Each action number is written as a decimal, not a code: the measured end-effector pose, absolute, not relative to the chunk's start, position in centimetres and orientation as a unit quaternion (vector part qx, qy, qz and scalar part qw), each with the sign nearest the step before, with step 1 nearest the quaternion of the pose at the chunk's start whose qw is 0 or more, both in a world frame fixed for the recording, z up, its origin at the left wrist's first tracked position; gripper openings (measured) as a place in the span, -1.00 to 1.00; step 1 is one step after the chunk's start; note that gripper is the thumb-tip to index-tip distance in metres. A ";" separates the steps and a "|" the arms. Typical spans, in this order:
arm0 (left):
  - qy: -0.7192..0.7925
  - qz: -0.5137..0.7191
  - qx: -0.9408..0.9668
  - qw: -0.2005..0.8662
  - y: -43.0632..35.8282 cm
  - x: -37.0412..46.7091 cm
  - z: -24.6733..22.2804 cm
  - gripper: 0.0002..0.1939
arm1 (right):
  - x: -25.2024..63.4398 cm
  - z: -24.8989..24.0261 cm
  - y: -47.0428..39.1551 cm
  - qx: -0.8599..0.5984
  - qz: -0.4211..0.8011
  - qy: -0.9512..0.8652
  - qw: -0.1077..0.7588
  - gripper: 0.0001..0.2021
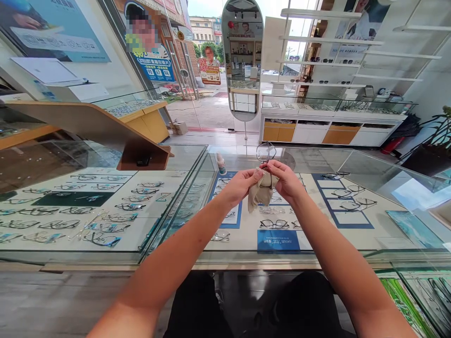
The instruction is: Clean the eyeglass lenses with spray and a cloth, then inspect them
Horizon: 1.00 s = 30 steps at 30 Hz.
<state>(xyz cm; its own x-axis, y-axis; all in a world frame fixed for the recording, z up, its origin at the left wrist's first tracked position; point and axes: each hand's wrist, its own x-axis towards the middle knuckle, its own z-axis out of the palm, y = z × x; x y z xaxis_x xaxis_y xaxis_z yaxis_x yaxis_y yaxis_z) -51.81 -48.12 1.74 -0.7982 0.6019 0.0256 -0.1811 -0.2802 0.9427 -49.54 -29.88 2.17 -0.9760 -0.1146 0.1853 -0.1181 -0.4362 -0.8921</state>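
Above the glass display counter [239,259], my left hand [244,184] is closed on a beige cloth [260,193] that hangs down between my hands. Facing it, my right hand [282,177] pinches a pair of thin-framed glasses [266,152] at the cloth's upper right. The lenses rise above my fingers, and part of the frame is hidden by the cloth and fingers. Just left of the glasses, a small white bottle [221,164] stands upright on the glass top.
Rows of glasses [132,206] lie under the counter glass. A brown wooden stand [141,145] sits on the left. Beyond the counter are an oval standing mirror [243,61] and a white cabinet [312,133]. A potted plant [431,145] is at the right.
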 end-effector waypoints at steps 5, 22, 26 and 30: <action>0.514 0.790 0.184 0.280 -48.1 -51.7 1.7 -0.45 | -49.5 2.3 -29.9 0.085 0.860 -0.502 0.000 -0.62; 0.505 0.790 0.201 0.285 -47.7 -50.4 2.4 -0.46 | -49.3 2.6 -30.6 0.085 0.881 -0.466 0.020 -0.60; 0.506 0.794 0.214 0.259 -47.4 -50.0 2.4 -0.44 | -49.2 2.6 -30.6 0.089 0.884 -0.458 0.017 -0.62; 0.519 0.799 0.215 0.213 -47.1 -49.9 2.0 -0.39 | -49.2 2.4 -30.8 0.099 0.878 -0.468 0.014 -0.63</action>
<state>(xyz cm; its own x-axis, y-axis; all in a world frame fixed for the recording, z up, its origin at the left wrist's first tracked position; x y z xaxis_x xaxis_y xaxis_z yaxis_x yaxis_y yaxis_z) -49.90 -47.10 1.99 -0.8170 0.5634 0.1234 -0.1160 -0.3701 0.9217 -49.18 -30.82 2.42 -0.9800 -0.0688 0.1869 -0.1168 -0.5619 -0.8189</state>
